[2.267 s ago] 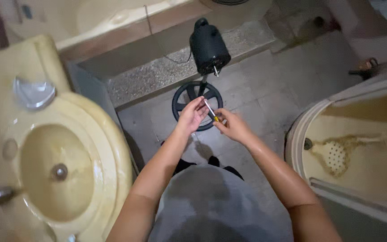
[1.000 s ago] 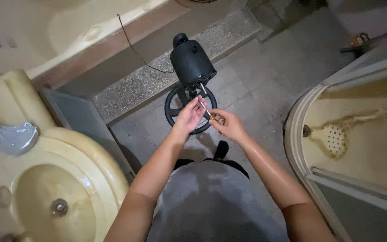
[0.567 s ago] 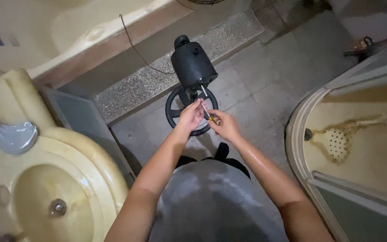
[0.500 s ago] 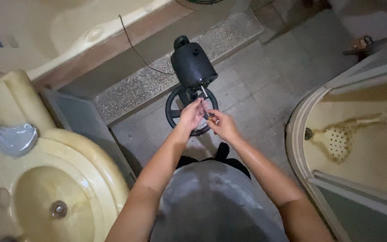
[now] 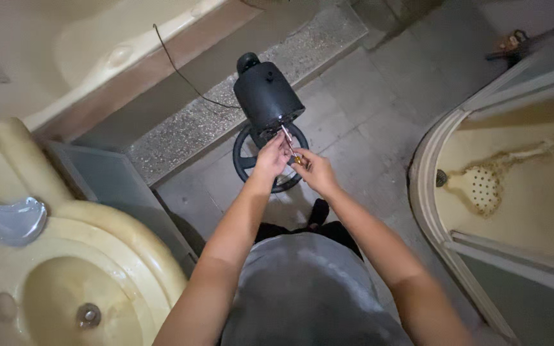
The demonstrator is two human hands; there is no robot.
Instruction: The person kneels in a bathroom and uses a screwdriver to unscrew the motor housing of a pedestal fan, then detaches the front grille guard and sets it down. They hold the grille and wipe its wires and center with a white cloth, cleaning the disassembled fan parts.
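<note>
Your 2 hands meet over the floor, just below the black motor housing (image 5: pixel 267 96). Your right hand (image 5: pixel 314 172) is closed around a screwdriver (image 5: pixel 288 142), whose shaft runs up and away from your fingers, with its tip at the lower edge of the housing. Your left hand (image 5: pixel 270 156) sits just beside the right, fingers curled close to the shaft; it seems to pinch or steady it, but the view is too small to be sure.

Directly under both hands lies a round black base (image 5: pixel 248 160) with spokes, partly hidden by your wrists. A thin cord (image 5: pixel 181 70) runs from the housing up and to the left of your hands. Well to the left of your left arm is a yellowed sink (image 5: pixel 129 256). Well to the right of your right arm is a shower tray (image 5: pixel 431 211).
</note>
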